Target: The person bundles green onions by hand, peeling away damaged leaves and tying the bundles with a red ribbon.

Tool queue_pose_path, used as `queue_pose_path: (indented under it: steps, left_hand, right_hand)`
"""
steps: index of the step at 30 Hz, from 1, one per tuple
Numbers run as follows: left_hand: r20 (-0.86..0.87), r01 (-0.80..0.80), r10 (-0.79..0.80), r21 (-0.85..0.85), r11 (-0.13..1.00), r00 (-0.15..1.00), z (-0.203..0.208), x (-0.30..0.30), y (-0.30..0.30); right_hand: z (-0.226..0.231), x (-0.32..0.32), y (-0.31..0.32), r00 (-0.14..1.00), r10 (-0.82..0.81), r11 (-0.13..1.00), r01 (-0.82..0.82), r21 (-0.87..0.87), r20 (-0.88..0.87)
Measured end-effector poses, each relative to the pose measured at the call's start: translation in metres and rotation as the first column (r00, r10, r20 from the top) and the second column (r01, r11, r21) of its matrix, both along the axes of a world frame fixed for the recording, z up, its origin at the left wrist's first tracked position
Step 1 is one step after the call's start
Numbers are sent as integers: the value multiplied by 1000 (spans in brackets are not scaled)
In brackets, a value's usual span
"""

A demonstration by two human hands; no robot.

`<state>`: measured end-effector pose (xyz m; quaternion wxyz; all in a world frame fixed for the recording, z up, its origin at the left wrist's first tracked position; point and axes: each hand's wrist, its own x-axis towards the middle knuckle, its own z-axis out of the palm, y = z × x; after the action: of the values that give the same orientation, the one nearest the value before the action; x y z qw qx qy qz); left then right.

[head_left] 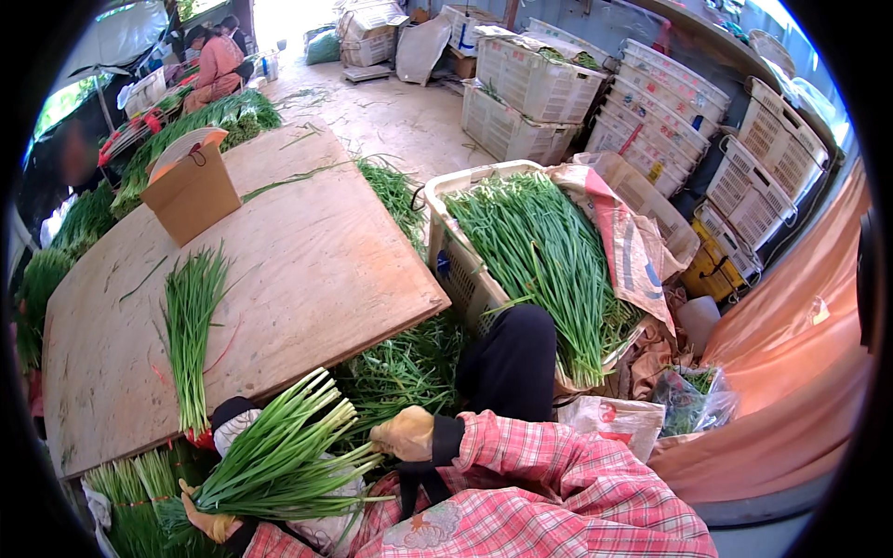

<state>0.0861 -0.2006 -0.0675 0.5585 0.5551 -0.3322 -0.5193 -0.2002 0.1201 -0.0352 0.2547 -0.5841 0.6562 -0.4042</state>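
A loose bunch of green chives (288, 456) lies slantwise across my lap, its pale cut ends pointing up and to the right. My left hand (212, 521), in a yellowish glove, grips it at the lower left. At the right-hand stalk ends, my right hand (405, 434) is closed in a similar glove; what its fingers hold is hidden. Another bunch of chives (193, 335) rests on the wooden board (307, 251), its lower end at the near edge beside red ties (198, 437).
A cream crate (453, 251) heaped with chives stands to my right, a sack over its side. Loose greens (400, 372) lie below the board. A cardboard box (193, 197) sits on the board's far part. Stacked crates (535, 79) line the back right; a person (219, 70) sits far left.
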Motion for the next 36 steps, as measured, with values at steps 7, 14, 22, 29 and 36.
queue_pose_path:
  steps: [7, 14, 22, 29, 36]
  left_hand:
    - [-469, 197, -181, -16, 980, 865, 13, 11, 8]
    - [516, 387, -121, -447, 806, 848, 6, 21, 10]
    - [-250, 195, -223, -129, 972, 942, -1, 16, 0]
    - [-450, 96, -86, 0, 995, 889, 18, 9, 11]
    - [-531, 93, -101, -43, 995, 841, 39, -3, 18]
  right_hand:
    - [42, -19, -3, 963, -99, 995, 91, -45, -252]
    - [29, 49, -47, 982, 102, 991, -86, 106, -160]
    - [26, -29, 33, 887, -454, 880, 432, 196, 84]
    - [46, -4, -6, 981, -164, 973, 144, -182, -101]
    - [19, 38, -61, 895, -134, 974, 39, 225, 425]
